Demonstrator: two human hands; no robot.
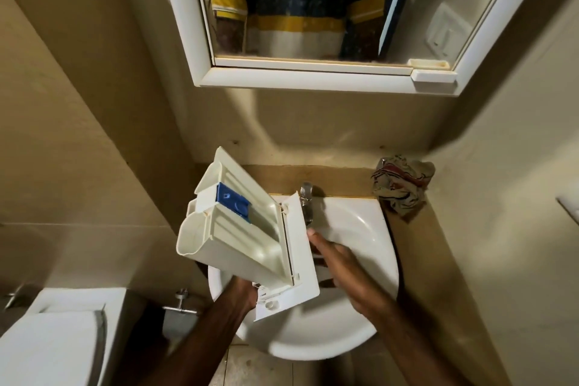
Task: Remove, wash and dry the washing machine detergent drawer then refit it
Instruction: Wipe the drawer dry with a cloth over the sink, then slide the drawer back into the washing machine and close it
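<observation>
While a person stood at a small bathroom basin, the left hand gripped the detergent drawer from below, fingers closed round its underside near the front panel, though the fingertips were hidden behind the plastic. The drawer was held tilted above the left side of the basin, its open compartments facing the camera and its rounded rear end pointing up and to the left. A blue insert sat in the middle compartment. The right hand reached over the bowl with fingers extended and loosely together, gripping nothing, its fingertips just beside the edge of the front panel and close under the chrome tap. Whether they touched the panel could not be told. A toilet cistern stood at lower left. Farther back, a crumpled patterned cloth lay on the brown bench to the right of the tap. Above, a white-framed mirror reflected a striped yellow and blue shirt.
</observation>
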